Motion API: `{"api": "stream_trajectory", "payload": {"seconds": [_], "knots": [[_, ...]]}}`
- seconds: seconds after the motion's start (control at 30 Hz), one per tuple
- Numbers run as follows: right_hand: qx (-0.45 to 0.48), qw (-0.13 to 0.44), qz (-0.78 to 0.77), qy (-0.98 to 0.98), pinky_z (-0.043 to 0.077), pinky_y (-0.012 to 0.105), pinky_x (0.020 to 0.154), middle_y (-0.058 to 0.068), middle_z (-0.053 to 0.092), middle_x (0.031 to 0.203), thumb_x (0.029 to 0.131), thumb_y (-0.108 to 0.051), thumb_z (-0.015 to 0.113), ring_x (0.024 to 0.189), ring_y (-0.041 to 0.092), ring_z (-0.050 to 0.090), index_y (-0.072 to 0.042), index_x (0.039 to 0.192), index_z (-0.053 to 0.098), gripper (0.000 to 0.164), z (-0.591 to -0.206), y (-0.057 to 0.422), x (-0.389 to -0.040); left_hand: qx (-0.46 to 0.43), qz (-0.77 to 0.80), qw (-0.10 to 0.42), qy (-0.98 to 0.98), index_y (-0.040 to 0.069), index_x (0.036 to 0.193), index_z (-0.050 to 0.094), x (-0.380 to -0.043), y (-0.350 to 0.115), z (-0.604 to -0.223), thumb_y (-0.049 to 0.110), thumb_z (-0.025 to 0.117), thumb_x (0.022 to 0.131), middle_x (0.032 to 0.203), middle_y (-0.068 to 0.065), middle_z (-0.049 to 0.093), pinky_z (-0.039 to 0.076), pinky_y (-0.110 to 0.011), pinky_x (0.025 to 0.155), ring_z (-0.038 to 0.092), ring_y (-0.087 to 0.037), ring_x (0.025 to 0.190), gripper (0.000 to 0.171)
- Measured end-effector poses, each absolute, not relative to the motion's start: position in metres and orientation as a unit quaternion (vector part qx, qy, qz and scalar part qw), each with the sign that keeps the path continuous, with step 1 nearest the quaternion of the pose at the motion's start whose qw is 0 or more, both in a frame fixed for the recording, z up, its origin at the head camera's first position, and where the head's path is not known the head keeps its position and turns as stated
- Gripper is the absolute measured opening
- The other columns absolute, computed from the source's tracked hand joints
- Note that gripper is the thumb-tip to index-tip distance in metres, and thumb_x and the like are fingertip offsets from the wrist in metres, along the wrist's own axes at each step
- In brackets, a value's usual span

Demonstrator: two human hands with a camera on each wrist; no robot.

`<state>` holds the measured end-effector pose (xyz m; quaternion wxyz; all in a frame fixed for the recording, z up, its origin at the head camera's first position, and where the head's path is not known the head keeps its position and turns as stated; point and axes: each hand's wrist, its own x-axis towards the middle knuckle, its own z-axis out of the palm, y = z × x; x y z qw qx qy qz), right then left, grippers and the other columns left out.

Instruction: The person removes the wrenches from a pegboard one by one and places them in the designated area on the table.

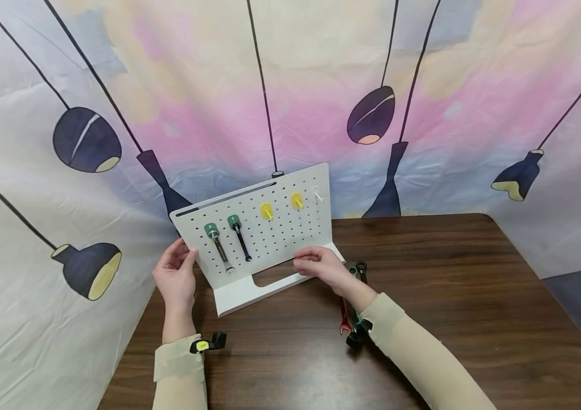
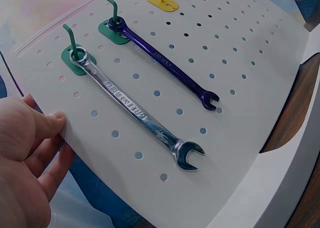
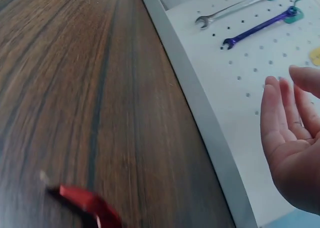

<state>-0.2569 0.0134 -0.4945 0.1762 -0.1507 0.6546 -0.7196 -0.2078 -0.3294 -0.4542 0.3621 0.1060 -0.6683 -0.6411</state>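
A white pegboard stand (image 1: 282, 245) stands on the table, tilted back. My left hand (image 1: 177, 279) pinches its left edge, thumb on the front face and fingers behind. On the board, a silver combination wrench (image 2: 130, 105) and a purple combination wrench (image 2: 165, 60) hang side by side from green hooks (image 2: 68, 63) by their ring ends. Two yellow hooks (image 1: 267, 211) and a whitish hook (image 1: 317, 195) farther right carry nothing. My right hand (image 1: 323, 266) hovers before the board's lower right part, fingers loosely bent and holding nothing.
Several more wrenches, among them a red wrench (image 1: 344, 322) and a black wrench (image 1: 361, 270), lie on the brown wooden table (image 1: 449, 285) beneath my right wrist, partly hidden by it. Behind the table hangs a printed cloth (image 1: 208, 74) with painted lamps.
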Motion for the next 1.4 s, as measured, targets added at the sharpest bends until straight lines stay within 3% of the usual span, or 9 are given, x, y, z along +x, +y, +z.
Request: {"api": "stream_trajectory", "payload": {"seconds": [0.17,0.47,0.83,1.4], "knots": [[-0.161,0.166,-0.721,0.653,0.057,0.048,0.101,0.032,0.069,0.125,0.101,-0.008,0.074,0.112,0.035,0.073,0.017,0.137,0.059,0.046,-0.498,-0.002,-0.262,0.109,-0.639,0.359,-0.671,0.006,0.128,0.077,-0.208,-0.329,-0.455,-0.005,0.078,0.095,0.101,0.002,0.072,0.055,-0.017,0.079,0.068,-0.012,0.091,0.035],[-0.175,0.133,-0.711,0.668,0.061,0.039,0.092,0.011,0.075,0.115,0.099,-0.008,0.077,0.1,0.017,0.074,0.012,0.131,0.066,0.039,-0.502,-0.03,-0.266,0.106,-0.641,0.361,-0.669,0.008,0.126,0.078,-0.208,-0.328,-0.454,-0.005,0.078,0.095,0.1,0.002,0.073,0.055,-0.017,0.078,0.068,-0.013,0.091,0.034],[-0.16,0.081,-0.692,0.699,0.06,0.029,0.084,0.008,0.076,0.11,0.097,-0.007,0.078,0.093,0.014,0.073,0.004,0.122,0.074,0.028,-0.502,-0.064,-0.26,0.123,-0.632,0.343,-0.684,0.001,0.127,0.077,-0.207,-0.325,-0.451,0.001,0.08,0.096,0.101,0.002,0.074,0.054,-0.016,0.078,0.065,-0.012,0.091,0.031],[-0.167,0.037,-0.661,0.731,0.059,0.028,0.085,-0.005,0.078,0.111,0.096,-0.015,0.082,0.097,0.011,0.072,-0.014,0.116,0.08,0.021,-0.483,-0.089,-0.259,0.146,-0.625,0.334,-0.69,0.004,0.126,0.079,-0.204,-0.33,-0.453,0.008,0.081,0.097,0.098,0.005,0.073,0.053,-0.016,0.075,0.064,-0.012,0.091,0.03]]}}
